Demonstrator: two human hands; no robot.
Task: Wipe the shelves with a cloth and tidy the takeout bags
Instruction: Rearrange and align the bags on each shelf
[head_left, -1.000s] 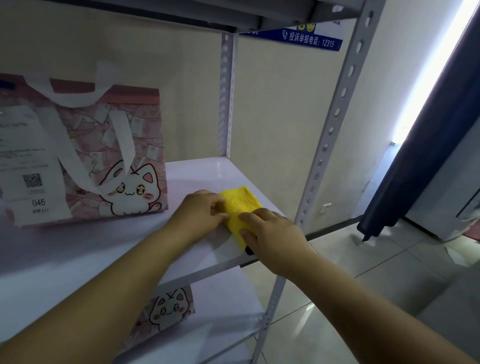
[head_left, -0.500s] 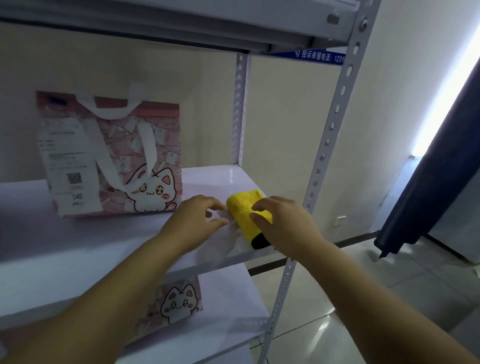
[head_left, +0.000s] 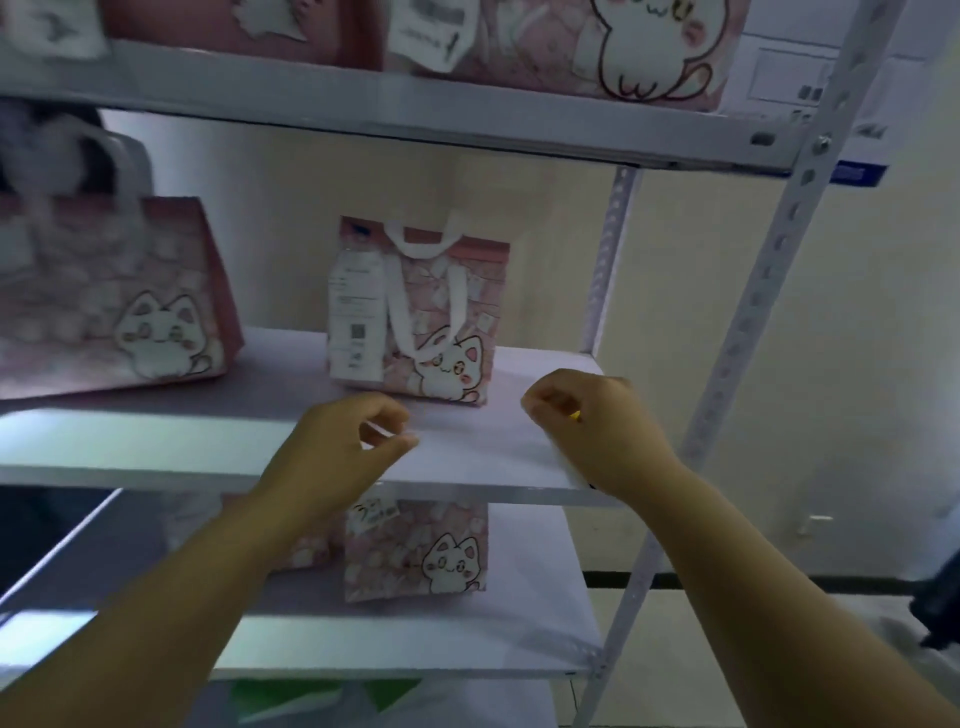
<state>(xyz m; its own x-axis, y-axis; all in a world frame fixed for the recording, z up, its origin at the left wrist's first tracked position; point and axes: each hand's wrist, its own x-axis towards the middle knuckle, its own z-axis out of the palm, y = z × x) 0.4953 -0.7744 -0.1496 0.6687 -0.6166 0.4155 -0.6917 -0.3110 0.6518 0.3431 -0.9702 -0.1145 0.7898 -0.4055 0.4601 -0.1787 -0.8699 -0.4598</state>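
Note:
My right hand (head_left: 602, 431) is closed over the yellow cloth (head_left: 574, 415) near the right front of the middle shelf (head_left: 156, 441). Only a sliver of yellow shows between the fingers. My left hand (head_left: 348, 447) hovers at the shelf's front edge with loosely curled fingers and nothing in it. A pink cat-print takeout bag (head_left: 415, 322) with white handles and a receipt stands upright just behind both hands. A larger, blurred pink bag (head_left: 104, 301) stands at the left of the same shelf.
More pink cat bags sit on the shelf above (head_left: 623, 47) and on the shelf below (head_left: 415, 551). Something green (head_left: 322, 696) lies under the lowest board. The perforated metal post (head_left: 769, 291) rises right of my right hand, with a cream wall behind.
The view has swung left and up, bringing more bags and the upper shelf into sight. My right hand has gathered the cloth into its fist and lifted. My left hand has let go of it.

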